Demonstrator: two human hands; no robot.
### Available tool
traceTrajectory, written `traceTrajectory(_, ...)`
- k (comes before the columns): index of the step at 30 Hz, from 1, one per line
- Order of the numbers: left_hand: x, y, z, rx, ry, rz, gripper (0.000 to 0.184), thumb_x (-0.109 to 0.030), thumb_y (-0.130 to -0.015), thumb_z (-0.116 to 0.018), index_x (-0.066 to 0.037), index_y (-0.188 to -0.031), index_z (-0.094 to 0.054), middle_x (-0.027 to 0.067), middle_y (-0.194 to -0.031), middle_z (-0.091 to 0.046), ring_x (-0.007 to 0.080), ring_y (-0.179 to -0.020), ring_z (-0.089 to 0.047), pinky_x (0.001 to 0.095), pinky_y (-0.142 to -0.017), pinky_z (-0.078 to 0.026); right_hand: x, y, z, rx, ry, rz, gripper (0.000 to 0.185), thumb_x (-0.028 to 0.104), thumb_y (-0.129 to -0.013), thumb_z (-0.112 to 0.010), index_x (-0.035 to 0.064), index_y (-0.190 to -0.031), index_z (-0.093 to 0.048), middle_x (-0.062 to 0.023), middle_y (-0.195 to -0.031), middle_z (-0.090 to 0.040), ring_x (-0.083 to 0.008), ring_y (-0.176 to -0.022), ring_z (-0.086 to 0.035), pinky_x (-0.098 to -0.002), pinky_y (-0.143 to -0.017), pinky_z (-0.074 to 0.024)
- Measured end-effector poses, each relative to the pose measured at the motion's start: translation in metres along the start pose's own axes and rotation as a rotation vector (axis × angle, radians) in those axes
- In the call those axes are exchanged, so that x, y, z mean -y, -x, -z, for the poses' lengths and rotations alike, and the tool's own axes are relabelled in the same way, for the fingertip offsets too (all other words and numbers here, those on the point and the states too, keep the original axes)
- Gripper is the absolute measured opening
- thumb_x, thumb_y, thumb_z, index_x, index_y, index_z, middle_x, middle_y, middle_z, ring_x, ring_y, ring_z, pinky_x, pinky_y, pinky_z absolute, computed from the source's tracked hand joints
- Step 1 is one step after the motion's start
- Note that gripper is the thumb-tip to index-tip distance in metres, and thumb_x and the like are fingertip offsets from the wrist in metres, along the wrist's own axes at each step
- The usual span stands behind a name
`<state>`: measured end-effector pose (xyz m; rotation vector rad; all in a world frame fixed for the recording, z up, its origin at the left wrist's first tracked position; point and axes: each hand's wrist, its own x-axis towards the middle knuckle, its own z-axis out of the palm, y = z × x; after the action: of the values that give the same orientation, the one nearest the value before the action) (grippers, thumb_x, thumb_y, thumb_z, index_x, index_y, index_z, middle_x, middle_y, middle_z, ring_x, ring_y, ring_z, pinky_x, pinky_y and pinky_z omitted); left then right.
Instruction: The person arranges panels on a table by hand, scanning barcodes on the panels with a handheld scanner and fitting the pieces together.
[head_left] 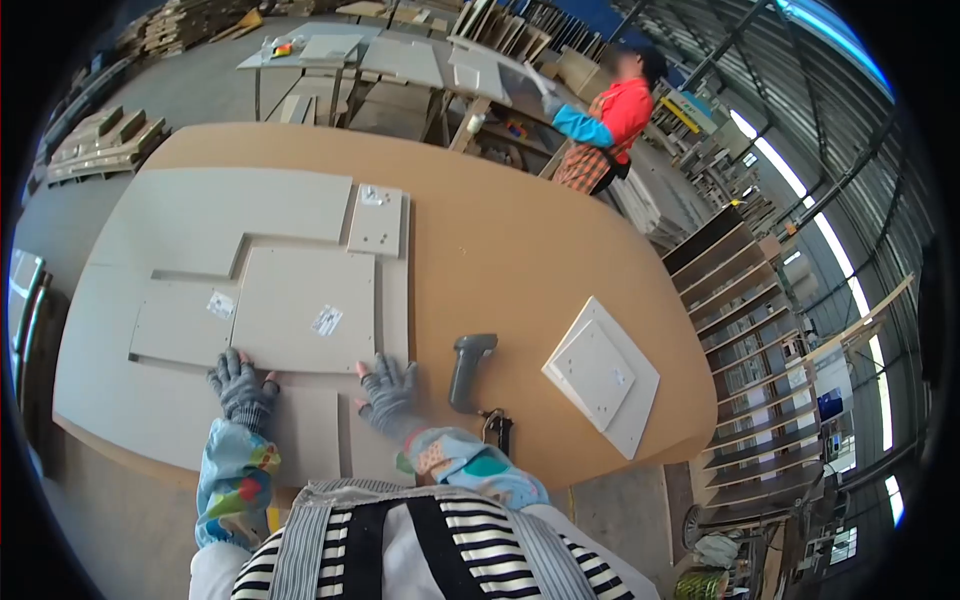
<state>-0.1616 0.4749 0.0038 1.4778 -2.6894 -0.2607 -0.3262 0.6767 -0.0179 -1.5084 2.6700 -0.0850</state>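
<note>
My left hand (243, 390), in a grey fingerless glove, lies with fingers spread at the lower edge of a light-grey panel (300, 290) bearing a white label. My right hand (388, 393), gloved alike, has its fingers apart near that panel's lower right corner. Neither hand holds anything. A smaller labelled panel (180, 318) adjoins on the left, and a narrow panel (378, 230) with holes sits at the upper right. Another grey panel (308, 435) lies between my hands, close to my body. All rest on larger pale boards (110, 260).
On the brown tabletop (500, 240) stand a grey handheld scanner (470, 372), a dark tool (497, 430) I cannot identify, and two stacked panels (600, 375). A slatted rack (750, 370) is at the right. Beyond, a person in red (620, 115) works beside further tables (400, 62).
</note>
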Motion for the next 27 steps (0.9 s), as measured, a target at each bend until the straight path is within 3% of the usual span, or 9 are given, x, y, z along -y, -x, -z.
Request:
traceTrajectory(2, -0.004, 0.003, 0.006, -0.008, 0.008, -0.031, 0.076, -0.047, -0.074, -0.055, 0.0, -0.129, -0.035, 0.0183, -0.139, -0.025, 0.0319, -0.131, -0.017, 0.0505, -0.105, -0.008, 0.003, 0.005, 0.014, 0.02, -0.02, -0.004, 0.069, 0.045, -0.081, -0.046, 0.0146, -0.138, -0.021, -0.0195, -0.141, -0.018, -0.0324, -0.132, -0.013, -0.059, -0.101, -0.001)
traceTrajectory(8, 0.002, -0.009, 0.0, -0.099, -0.012, -0.145, 0.069, -0.045, -0.074, -0.055, 0.002, -0.123, -0.041, 0.018, -0.135, -0.032, 0.0317, -0.129, -0.022, 0.0494, -0.104, -0.012, -0.007, 0.0, -0.01, -0.098, -0.091, 0.022, 0.071, 0.043, -0.077, -0.052, 0.0161, -0.136, -0.025, -0.019, -0.138, -0.026, -0.0306, -0.13, -0.019, -0.0607, -0.101, -0.0004)
traceTrajectory(9, 0.001, -0.018, 0.001, -0.155, -0.053, -0.185, 0.068, -0.046, -0.073, -0.056, 0.003, -0.12, -0.043, 0.0173, -0.129, -0.038, 0.0304, -0.125, -0.028, 0.0463, -0.103, -0.017, -0.008, -0.001, -0.01, -0.096, -0.087, 0.025, 0.07, 0.042, -0.076, -0.053, 0.016, -0.136, -0.026, -0.0187, -0.138, -0.026, -0.0301, -0.13, -0.019, -0.0606, -0.101, -0.0003)
traceTrajectory(13, -0.019, -0.065, 0.024, 0.008, 0.016, -0.145, 0.067, -0.046, -0.071, -0.059, 0.0, -0.118, -0.046, 0.0142, -0.125, -0.041, 0.027, -0.121, -0.033, 0.0388, -0.102, -0.023, -0.01, 0.001, -0.005, -0.083, -0.08, 0.05, 0.069, 0.041, -0.077, -0.053, 0.0151, -0.135, -0.026, -0.0183, -0.137, -0.027, -0.0302, -0.13, -0.02, -0.0594, -0.102, -0.0018)
traceTrajectory(16, -0.024, -0.096, 0.005, -0.084, -0.095, -0.141, 0.069, -0.05, -0.072, -0.057, -0.001, -0.119, -0.046, 0.0137, -0.124, -0.043, 0.0287, -0.119, -0.036, 0.0394, -0.102, -0.024, -0.011, 0.0, -0.004, -0.093, -0.072, 0.058, 0.068, 0.039, -0.077, -0.052, 0.0136, -0.135, -0.027, -0.0183, -0.137, -0.028, -0.031, -0.129, -0.021, -0.0585, -0.102, -0.0034)
traceTrajectory(17, -0.028, -0.102, 0.008, -0.011, -0.087, -0.109, 0.068, -0.05, -0.072, -0.057, -0.005, -0.121, -0.045, 0.0116, -0.129, -0.038, 0.0269, -0.123, -0.03, 0.0377, -0.103, -0.022, -0.012, 0.0, -0.003, -0.069, -0.055, 0.062, 0.066, 0.039, -0.078, -0.051, 0.0138, -0.135, -0.027, -0.0173, -0.137, -0.028, -0.0305, -0.13, -0.021, -0.0593, -0.102, -0.0035)
traceTrajectory(19, -0.029, -0.115, 0.008, 0.006, -0.103, -0.129, 0.069, -0.052, -0.072, -0.056, -0.006, -0.122, -0.045, 0.0114, -0.131, -0.037, 0.0269, -0.124, -0.03, 0.0391, -0.103, -0.022, -0.013, 0.003, -0.003, -0.058, -0.041, 0.043, 0.065, 0.039, -0.079, -0.05, 0.014, -0.135, -0.027, -0.0163, -0.137, -0.028, -0.0301, -0.13, -0.021, -0.0601, -0.101, -0.0036)
traceTrajectory(24, -0.041, -0.124, 0.039, 0.129, -0.121, -0.104, 0.071, -0.057, -0.07, -0.055, -0.012, -0.124, -0.042, 0.0082, -0.129, -0.038, 0.0278, -0.122, -0.032, 0.0476, -0.102, -0.02, -0.015, 0.009, -0.012, -0.246, -0.067, 0.128, 0.067, 0.034, -0.072, -0.055, 0.0099, -0.131, -0.034, -0.0153, -0.132, -0.035, -0.0314, -0.123, -0.031, -0.0623, -0.097, -0.0151)
traceTrajectory(27, -0.039, -0.127, 0.048, 0.096, -0.045, -0.067, 0.075, -0.059, -0.07, -0.053, -0.011, -0.127, -0.04, 0.0078, -0.127, -0.042, 0.0281, -0.12, -0.033, 0.0453, -0.102, -0.021, -0.016, 0.012, -0.011, -0.209, -0.061, 0.123, 0.069, 0.037, -0.073, -0.056, 0.0097, -0.131, -0.033, -0.0145, -0.133, -0.033, -0.0302, -0.125, -0.028, -0.0601, -0.1, -0.0131)
